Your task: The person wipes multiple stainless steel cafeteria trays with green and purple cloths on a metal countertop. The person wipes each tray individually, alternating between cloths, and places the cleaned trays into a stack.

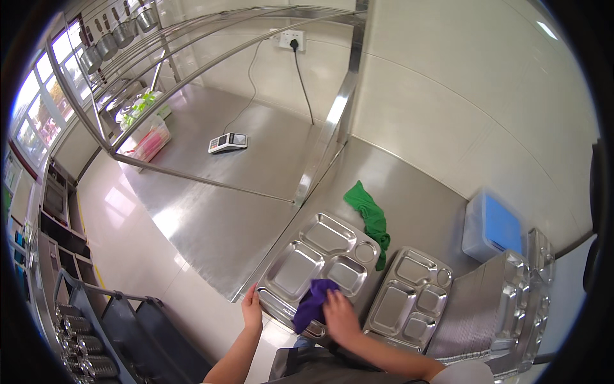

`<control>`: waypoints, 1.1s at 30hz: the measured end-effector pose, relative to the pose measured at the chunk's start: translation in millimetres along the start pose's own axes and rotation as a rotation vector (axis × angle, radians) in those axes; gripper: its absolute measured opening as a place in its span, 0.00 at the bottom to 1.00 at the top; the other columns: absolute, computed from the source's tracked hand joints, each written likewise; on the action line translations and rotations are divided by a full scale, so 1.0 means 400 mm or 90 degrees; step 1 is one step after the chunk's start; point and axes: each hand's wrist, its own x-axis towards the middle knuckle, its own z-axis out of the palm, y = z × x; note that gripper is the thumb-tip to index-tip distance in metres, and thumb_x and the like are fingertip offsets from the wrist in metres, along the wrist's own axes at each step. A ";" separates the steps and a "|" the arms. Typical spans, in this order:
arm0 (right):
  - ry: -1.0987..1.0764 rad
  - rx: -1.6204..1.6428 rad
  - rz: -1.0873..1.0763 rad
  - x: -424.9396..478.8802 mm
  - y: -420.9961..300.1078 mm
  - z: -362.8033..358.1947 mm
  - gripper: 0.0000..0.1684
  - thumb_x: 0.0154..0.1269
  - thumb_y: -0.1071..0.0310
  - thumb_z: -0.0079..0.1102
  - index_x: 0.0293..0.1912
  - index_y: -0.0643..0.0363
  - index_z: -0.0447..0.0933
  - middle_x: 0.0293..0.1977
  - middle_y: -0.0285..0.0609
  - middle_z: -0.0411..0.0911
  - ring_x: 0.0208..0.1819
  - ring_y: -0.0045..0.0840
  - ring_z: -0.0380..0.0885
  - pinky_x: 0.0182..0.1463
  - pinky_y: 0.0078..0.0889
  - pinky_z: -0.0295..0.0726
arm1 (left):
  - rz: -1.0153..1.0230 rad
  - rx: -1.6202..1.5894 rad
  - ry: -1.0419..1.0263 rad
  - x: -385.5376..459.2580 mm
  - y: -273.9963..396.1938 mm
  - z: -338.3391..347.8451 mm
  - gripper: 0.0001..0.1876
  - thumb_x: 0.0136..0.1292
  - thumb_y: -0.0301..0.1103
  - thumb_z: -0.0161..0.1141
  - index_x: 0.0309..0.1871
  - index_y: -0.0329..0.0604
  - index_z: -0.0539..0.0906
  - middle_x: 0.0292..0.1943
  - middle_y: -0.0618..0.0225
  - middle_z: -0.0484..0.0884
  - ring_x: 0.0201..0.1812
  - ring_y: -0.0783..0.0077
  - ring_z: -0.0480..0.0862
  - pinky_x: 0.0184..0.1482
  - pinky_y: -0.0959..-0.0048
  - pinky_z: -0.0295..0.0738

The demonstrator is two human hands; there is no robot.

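Directly before me lies a stainless steel compartment tray (330, 261), its front end near my body. My left hand (252, 307) grips the tray's left front corner at the rim. Under my right hand (341, 314) is a bunched purple cloth (314, 302), held against the front compartments and partly hiding them. The right hand is slightly blurred. To the right stands a second compartment tray (393, 307), apart from the first. A crumpled green cloth (371, 216) lies behind the trays and touches the first tray's far right edge.
A tall stack of trays (472, 307) stands at right, near a plastic box with a blue lid (501, 223). A metal rack frame (316, 163) rises from the steel counter (216, 216). Beyond it sits a card terminal (229, 142). At lower left is a dark cart (158, 336) beside metal cups (91, 345).
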 end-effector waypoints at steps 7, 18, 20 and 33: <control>-0.213 0.733 -0.003 -0.071 -0.061 -0.037 0.28 0.51 0.82 0.42 0.52 0.62 0.77 0.52 0.48 0.76 0.58 0.37 0.73 0.66 0.33 0.66 | 0.334 0.353 0.070 0.049 -0.056 0.007 0.14 0.67 0.21 0.51 0.55 0.38 0.78 0.41 0.61 0.81 0.46 0.65 0.79 0.50 0.67 0.73; 0.262 0.793 0.517 -0.500 0.167 -0.346 0.21 0.47 0.79 0.41 0.39 0.67 0.81 0.40 0.44 0.81 0.47 0.28 0.77 0.57 0.24 0.70 | 0.389 0.881 -0.695 -0.309 0.086 0.609 0.22 0.68 0.49 0.51 0.41 0.35 0.78 0.34 0.46 0.84 0.39 0.40 0.84 0.46 0.49 0.79; 0.397 0.790 0.545 -0.532 0.173 -0.359 0.21 0.46 0.80 0.41 0.37 0.68 0.82 0.38 0.44 0.81 0.44 0.28 0.78 0.54 0.24 0.72 | 0.467 0.842 -0.671 -0.208 -0.149 0.621 0.23 0.63 0.49 0.55 0.38 0.31 0.78 0.31 0.47 0.84 0.38 0.42 0.84 0.43 0.49 0.79; 0.632 0.808 0.593 -0.595 0.282 -0.397 0.18 0.46 0.81 0.42 0.35 0.67 0.80 0.35 0.42 0.81 0.38 0.24 0.78 0.48 0.22 0.75 | 0.211 0.225 -0.467 -0.138 0.109 0.433 0.10 0.61 0.28 0.64 0.30 0.45 0.72 0.21 0.82 0.63 0.23 0.86 0.61 0.24 0.78 0.58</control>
